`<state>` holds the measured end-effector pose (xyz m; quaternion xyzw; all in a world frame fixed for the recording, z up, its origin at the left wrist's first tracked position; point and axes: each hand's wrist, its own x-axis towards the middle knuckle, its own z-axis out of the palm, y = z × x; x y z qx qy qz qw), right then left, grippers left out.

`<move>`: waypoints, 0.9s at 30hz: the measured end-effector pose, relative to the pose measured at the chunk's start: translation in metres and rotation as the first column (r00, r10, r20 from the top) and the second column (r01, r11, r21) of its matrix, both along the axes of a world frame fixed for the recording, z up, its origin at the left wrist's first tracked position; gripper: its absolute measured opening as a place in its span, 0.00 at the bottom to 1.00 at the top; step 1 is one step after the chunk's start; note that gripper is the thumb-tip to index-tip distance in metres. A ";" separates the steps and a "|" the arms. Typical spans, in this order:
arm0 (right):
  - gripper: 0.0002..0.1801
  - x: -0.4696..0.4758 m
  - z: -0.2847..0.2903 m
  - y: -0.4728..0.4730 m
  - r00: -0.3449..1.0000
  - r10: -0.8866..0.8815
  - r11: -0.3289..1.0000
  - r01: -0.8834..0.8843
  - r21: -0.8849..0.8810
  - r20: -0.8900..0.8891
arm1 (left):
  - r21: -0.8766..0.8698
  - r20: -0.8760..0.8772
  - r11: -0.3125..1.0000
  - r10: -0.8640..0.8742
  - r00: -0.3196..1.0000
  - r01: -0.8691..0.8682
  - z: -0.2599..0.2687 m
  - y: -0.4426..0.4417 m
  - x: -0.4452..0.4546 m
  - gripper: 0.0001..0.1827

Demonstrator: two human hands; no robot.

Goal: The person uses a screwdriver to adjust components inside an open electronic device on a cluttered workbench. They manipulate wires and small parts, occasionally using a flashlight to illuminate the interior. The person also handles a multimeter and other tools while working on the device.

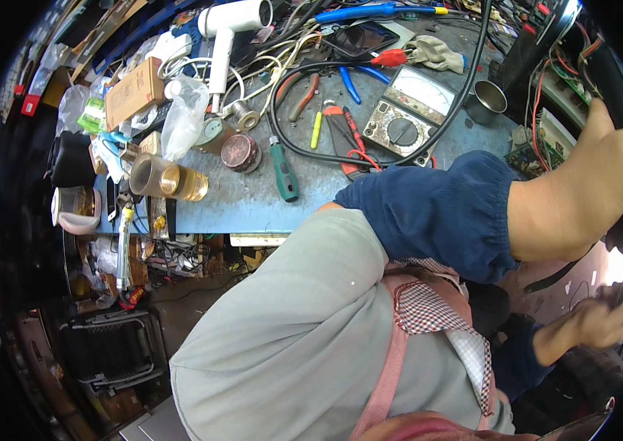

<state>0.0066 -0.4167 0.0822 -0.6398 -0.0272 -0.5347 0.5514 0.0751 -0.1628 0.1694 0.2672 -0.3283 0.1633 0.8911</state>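
At the right, my left hand (582,176) comes out of a dark blue sleeve cover and grips a black casing (617,71); its fingertips are cut off by the picture's rim. Beside the casing are green circuit boards (529,157) with red and other coloured wires (537,118). Lower down, my right hand (601,325) looks blurred, near a bright object at the far right rim; whether it holds anything is unclear. Nearest my left forearm on the blue-topped bench (234,212) lie an analog multimeter (408,113) and a metal cup (486,102).
A black cable (300,146) loops across the bench around pliers (296,96), a yellow-green screwdriver (316,129) and red-handled tools (344,138). A green-handled screwdriver (284,171), a solder spool (245,116), a glass of amber liquid (171,179) and a white hair dryer (223,60) are leftward.
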 end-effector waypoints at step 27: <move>0.23 -0.070 -0.118 0.050 0.396 0.918 0.253 -0.580 0.774 -0.003 | 0.128 -0.905 0.956 0.004 0.425 0.265 -0.158 0.139 -0.228 0.30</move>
